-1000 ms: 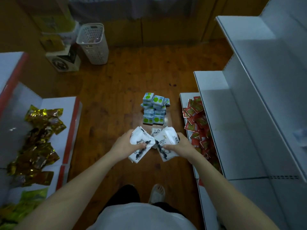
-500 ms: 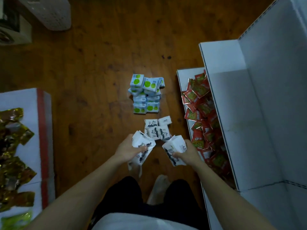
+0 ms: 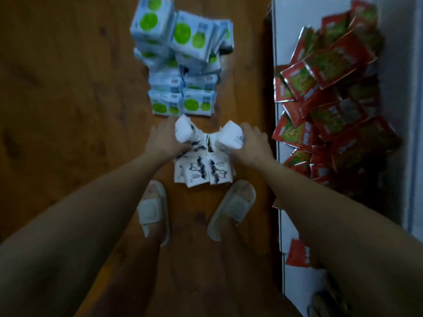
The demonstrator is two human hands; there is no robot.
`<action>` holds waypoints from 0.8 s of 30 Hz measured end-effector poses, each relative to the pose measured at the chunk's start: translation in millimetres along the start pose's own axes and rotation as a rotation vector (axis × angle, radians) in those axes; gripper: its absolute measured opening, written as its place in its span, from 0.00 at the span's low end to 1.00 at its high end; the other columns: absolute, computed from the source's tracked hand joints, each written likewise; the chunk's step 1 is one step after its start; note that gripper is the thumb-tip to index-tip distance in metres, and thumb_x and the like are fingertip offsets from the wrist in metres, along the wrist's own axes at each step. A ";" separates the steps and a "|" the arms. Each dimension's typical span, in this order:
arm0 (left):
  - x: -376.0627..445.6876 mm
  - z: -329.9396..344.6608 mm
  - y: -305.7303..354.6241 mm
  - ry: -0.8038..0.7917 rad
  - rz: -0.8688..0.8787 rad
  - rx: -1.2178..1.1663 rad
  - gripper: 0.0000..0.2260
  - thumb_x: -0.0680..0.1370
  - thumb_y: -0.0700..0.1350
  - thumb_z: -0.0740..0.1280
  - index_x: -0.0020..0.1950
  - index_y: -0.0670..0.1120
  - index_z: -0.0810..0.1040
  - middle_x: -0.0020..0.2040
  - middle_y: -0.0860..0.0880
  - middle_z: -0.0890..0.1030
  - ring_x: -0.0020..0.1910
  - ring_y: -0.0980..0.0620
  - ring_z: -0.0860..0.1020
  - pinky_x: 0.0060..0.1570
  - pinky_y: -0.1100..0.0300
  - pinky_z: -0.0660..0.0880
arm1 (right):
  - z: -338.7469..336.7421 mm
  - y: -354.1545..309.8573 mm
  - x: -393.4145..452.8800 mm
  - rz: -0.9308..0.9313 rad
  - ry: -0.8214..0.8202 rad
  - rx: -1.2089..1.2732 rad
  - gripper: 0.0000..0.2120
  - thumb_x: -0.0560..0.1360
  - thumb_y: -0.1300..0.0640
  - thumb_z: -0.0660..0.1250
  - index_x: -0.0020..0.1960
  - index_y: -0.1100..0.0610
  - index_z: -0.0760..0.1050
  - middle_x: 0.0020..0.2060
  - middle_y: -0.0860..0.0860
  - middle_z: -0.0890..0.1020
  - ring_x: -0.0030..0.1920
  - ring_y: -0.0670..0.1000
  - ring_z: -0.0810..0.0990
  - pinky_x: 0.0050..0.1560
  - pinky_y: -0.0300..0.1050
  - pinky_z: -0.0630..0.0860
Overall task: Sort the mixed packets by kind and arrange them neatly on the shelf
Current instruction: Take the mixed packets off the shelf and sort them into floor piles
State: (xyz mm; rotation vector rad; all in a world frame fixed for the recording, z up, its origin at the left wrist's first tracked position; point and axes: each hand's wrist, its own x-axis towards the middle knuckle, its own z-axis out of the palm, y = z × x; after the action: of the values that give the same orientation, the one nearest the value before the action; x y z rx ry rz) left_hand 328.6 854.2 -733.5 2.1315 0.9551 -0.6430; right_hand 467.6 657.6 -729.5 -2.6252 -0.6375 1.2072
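My left hand (image 3: 163, 139) grips a bunch of white packets with black cartoon prints (image 3: 185, 131), low over the wooden floor. My right hand (image 3: 251, 143) grips another bunch of the same white packets (image 3: 230, 136). Both bunches hover just above a small group of matching white packets (image 3: 202, 171) lying on the floor between my hands and feet. Beyond them stands a stack of pale blue packets with green circles (image 3: 183, 58). A heap of red packets (image 3: 327, 92) lies on the low white shelf board (image 3: 278, 42) to the right.
My two feet in pale slippers (image 3: 154, 209) (image 3: 233, 207) stand right behind the white packets on the floor. One red packet (image 3: 297, 252) lies apart near the shelf's front edge. Bare wooden floor (image 3: 68, 88) stretches out to the left.
I have bent down, so the view has dropped close to the floor. Both hands have lowered their white packets onto the spot above the small white group.
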 end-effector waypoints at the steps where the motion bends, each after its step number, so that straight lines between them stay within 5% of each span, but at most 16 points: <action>1: 20.7 14.1 -3.4 0.009 0.021 0.052 0.37 0.66 0.55 0.77 0.70 0.47 0.67 0.65 0.43 0.74 0.64 0.40 0.71 0.59 0.48 0.67 | 10.6 3.7 20.5 -0.016 -0.011 -0.024 0.30 0.70 0.46 0.73 0.67 0.51 0.65 0.61 0.57 0.71 0.61 0.63 0.69 0.55 0.53 0.67; 9: 54.5 85.5 -18.7 -0.288 -0.004 0.248 0.36 0.67 0.57 0.76 0.70 0.53 0.64 0.69 0.45 0.65 0.66 0.39 0.63 0.63 0.40 0.68 | 64.7 12.9 70.1 -0.190 -0.247 -0.216 0.32 0.71 0.53 0.71 0.73 0.47 0.63 0.66 0.53 0.67 0.68 0.60 0.62 0.60 0.55 0.68; 18: 55.8 64.8 -8.2 -0.288 -0.034 0.278 0.38 0.72 0.58 0.73 0.76 0.50 0.59 0.71 0.43 0.64 0.70 0.38 0.61 0.66 0.41 0.66 | 36.2 16.2 64.8 -0.152 -0.165 -0.088 0.28 0.74 0.52 0.66 0.72 0.50 0.64 0.68 0.52 0.68 0.68 0.58 0.64 0.65 0.55 0.67; 24: 30.9 15.6 25.4 -0.219 -0.006 0.259 0.32 0.74 0.59 0.69 0.74 0.51 0.63 0.72 0.44 0.66 0.70 0.40 0.63 0.66 0.42 0.67 | -8.6 -5.4 33.8 -0.138 -0.107 -0.044 0.17 0.77 0.54 0.63 0.65 0.54 0.70 0.60 0.55 0.74 0.61 0.58 0.71 0.56 0.52 0.71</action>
State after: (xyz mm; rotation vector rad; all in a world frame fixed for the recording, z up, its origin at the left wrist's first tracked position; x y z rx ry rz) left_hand 364.8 843.5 -753.9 2.2224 0.7934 -1.0270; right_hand 492.0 677.9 -745.1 -2.5167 -0.8583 1.3126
